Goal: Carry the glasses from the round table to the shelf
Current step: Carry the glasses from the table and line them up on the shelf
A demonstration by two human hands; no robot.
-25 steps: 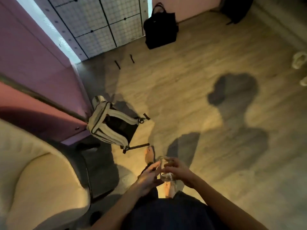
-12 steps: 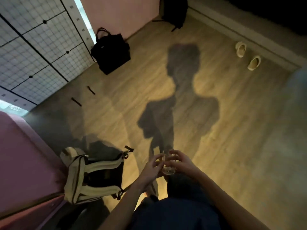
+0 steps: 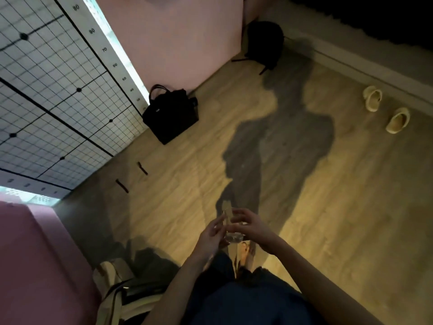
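Both hands hold one clear glass in front of the body, above the wooden floor. The left hand and right hand seem to be wrapped around its sides. A black bag stands by the wall.
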